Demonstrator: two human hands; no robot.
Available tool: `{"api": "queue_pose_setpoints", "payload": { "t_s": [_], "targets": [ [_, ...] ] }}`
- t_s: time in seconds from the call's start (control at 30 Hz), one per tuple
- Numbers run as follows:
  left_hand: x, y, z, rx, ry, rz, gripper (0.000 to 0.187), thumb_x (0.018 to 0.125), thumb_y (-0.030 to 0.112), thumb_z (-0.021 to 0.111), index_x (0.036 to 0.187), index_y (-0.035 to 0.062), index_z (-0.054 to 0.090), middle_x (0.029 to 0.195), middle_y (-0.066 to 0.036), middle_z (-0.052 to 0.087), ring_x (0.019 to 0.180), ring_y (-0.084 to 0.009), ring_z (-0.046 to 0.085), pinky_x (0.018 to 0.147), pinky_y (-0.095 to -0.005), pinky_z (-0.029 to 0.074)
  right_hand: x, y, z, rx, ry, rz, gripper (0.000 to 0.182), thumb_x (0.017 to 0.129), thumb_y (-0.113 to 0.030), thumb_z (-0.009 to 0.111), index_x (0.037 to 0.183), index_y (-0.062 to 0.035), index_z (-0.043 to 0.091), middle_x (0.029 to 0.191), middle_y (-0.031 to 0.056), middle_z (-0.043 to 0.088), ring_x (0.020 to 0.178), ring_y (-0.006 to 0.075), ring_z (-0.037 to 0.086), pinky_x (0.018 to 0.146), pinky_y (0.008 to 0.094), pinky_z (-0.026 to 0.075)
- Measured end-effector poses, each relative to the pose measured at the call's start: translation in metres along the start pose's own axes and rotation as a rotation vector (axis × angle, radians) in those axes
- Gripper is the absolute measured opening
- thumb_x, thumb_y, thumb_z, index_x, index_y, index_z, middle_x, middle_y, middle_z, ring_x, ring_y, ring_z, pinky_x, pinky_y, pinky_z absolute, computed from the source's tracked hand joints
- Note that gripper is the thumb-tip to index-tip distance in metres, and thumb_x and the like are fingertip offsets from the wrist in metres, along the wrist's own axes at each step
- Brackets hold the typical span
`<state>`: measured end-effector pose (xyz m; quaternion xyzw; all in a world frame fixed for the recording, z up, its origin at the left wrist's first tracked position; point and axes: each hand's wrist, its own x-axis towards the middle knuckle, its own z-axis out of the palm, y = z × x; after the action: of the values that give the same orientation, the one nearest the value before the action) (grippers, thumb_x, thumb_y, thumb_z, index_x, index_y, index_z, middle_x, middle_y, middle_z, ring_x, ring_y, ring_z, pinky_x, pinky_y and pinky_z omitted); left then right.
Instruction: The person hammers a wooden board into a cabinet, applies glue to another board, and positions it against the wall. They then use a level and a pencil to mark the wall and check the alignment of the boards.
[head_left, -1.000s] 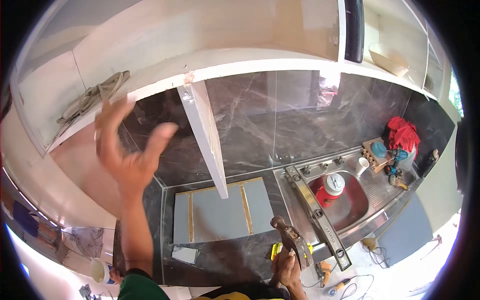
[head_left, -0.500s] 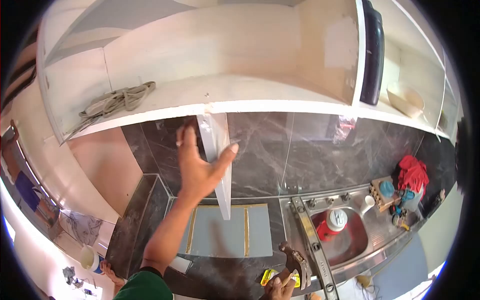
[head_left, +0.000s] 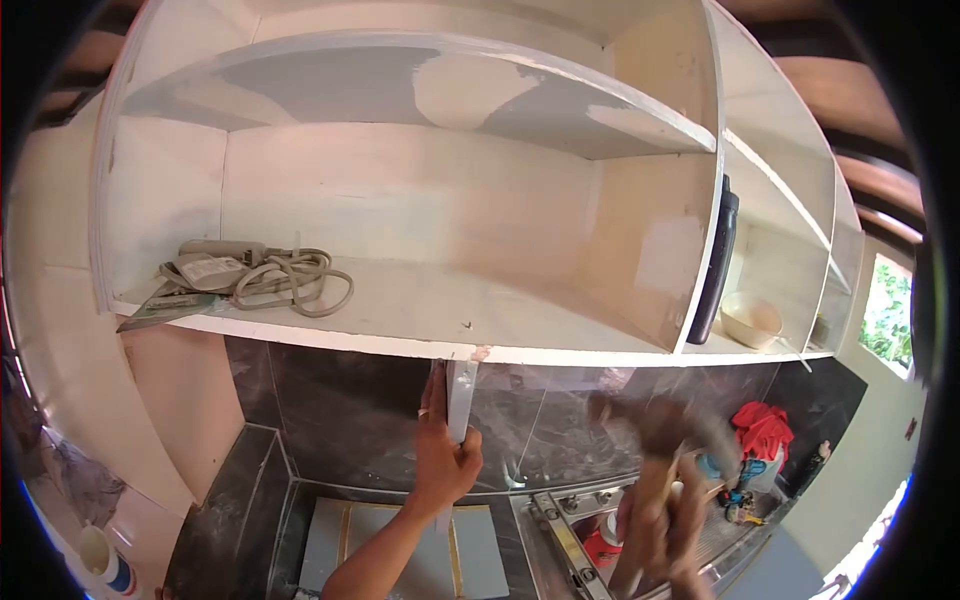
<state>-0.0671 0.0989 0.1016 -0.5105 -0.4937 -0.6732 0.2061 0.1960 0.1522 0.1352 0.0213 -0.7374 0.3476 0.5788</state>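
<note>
A narrow grey-white board [head_left: 461, 405] stands upright beneath the front edge of the white cabinet [head_left: 560, 357]. My left hand [head_left: 446, 462] grips this board, fingers flat along its left side and thumb around the right. Raised to the right of the board, my right hand [head_left: 662, 515] is closed around the handle of a claw hammer [head_left: 655, 428]. Motion blurs the hammer's head, which is apart from the board. A small nail-like piece [head_left: 467, 325] sticks up from the cabinet floor above the board.
A bundled extension cord [head_left: 300, 283] and a putty knife [head_left: 165, 310] lie on the cabinet's left. At right are a dark bottle [head_left: 715, 265] and a bowl [head_left: 750, 320]. A spirit level [head_left: 567, 545] lies across the steel sink's edge; a grey panel [head_left: 480, 550] lies on the counter.
My view has tilted upward. My left hand, spread around the board before, is now closed on it. My right hand has lifted the hammer from low over the counter.
</note>
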Motion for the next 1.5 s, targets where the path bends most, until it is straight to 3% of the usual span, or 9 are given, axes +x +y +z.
{"api": "queue_pose_setpoints", "payload": {
  "t_s": [0.33,0.7,0.73,0.9,1.07,1.13,1.2,1.3,1.5],
  "targets": [
    [0.000,0.004,-0.002,0.106,-0.042,-0.025,0.080,0.072,-0.003,0.055,0.140,-0.0174,0.017,0.138,-0.039,0.030,0.126,-0.0510,0.036,0.105,-0.0478,0.034,0.156,-0.043,0.039,-0.517,-0.526,0.204,0.055,0.099,-0.023,0.049,0.148,-0.0092,0.030,0.057,-0.0001,0.052,0.046,0.0074,0.048,0.043,0.0249,0.041],
    [-0.004,-0.003,0.002,0.151,-0.063,-0.009,0.084,0.071,-0.004,0.058,0.141,-0.0183,0.013,0.133,-0.040,0.030,0.121,-0.0510,0.037,0.104,-0.0499,0.033,0.151,-0.057,0.051,-0.761,-0.211,0.106,0.048,0.096,-0.012,0.051,0.142,-0.0072,0.041,0.061,0.0078,0.060,0.048,0.0117,0.056,0.046,0.0291,0.046],
    [-0.004,-0.003,0.002,0.173,-0.063,0.002,0.085,0.071,-0.004,0.059,0.141,-0.0184,0.013,0.132,-0.040,0.031,0.120,-0.0508,0.038,0.103,-0.0503,0.033,0.158,-0.042,0.052,-0.948,-0.548,-0.536,0.047,0.094,-0.006,0.052,0.140,-0.0100,0.045,0.066,0.0100,0.063,0.052,0.0115,0.058,0.051,0.0292,0.047],
    [0.000,0.000,0.000,0.155,-0.067,-0.001,0.085,0.070,-0.005,0.059,0.140,-0.0192,0.013,0.132,-0.040,0.031,0.119,-0.0506,0.038,0.102,-0.0510,0.033,0.161,-0.078,0.059,-0.780,-0.246,0.190,0.046,0.096,-0.013,0.052,0.141,-0.0149,0.045,0.058,0.0024,0.055,0.051,0.0075,0.053,0.050,0.0244,0.043],
    [-0.001,0.001,-0.001,0.156,-0.070,-0.003,0.085,0.070,-0.006,0.059,0.141,-0.0181,0.013,0.131,-0.039,0.031,0.119,-0.0501,0.039,0.101,-0.0506,0.035,0.173,-0.089,0.068,-0.510,-0.024,-0.127,0.054,0.099,-0.022,0.050,0.147,-0.0061,0.031,0.054,-0.0020,0.050,0.046,0.0037,0.049,0.041,0.0231,0.040],
    [0.000,0.000,0.000,0.174,-0.067,0.011,0.086,0.070,-0.007,0.059,0.141,-0.0180,0.013,0.131,-0.039,0.032,0.119,-0.0499,0.039,0.100,-0.0506,0.035,0.164,-0.071,0.066,-0.744,-0.133,0.212,0.043,0.098,-0.017,0.049,0.139,-0.0060,0.045,0.058,0.0050,0.058,0.049,0.0106,0.057,0.044,0.0262,0.047],
    [0.001,0.001,0.001,0.193,-0.065,0.026,0.086,0.070,-0.007,0.060,0.141,-0.0178,0.014,0.130,-0.039,0.032,0.118,-0.0498,0.039,0.100,-0.0506,0.036,0.156,-0.044,0.075,-0.896,-0.504,-0.311,0.043,0.092,-0.010,0.056,0.135,-0.0082,0.051,0.084,0.0127,0.066,0.077,0.0212,0.066,0.068,0.0342,0.053],
    [0.000,0.002,0.001,0.171,-0.040,0.026,0.086,0.069,-0.007,0.061,0.140,-0.0187,0.014,0.130,-0.038,0.032,0.117,-0.0488,0.040,0.099,-0.0505,0.036,0.166,-0.060,0.069,-0.819,-0.543,-0.081,0.048,0.092,-0.006,0.052,0.140,-0.0081,0.045,0.093,0.0194,0.067,0.081,0.0301,0.068,0.075,0.0380,0.053],
    [0.000,0.001,0.001,0.167,-0.052,0.020,0.087,0.069,-0.006,0.063,0.140,-0.0188,0.014,0.131,-0.037,0.032,0.117,-0.0477,0.039,0.099,-0.0511,0.034,0.173,-0.083,0.064,-0.515,0.002,-0.033,0.053,0.100,-0.024,0.048,0.147,-0.0073,0.031,0.058,0.0005,0.054,0.046,0.0058,0.051,0.041,0.0235,0.042]
  ]
}}
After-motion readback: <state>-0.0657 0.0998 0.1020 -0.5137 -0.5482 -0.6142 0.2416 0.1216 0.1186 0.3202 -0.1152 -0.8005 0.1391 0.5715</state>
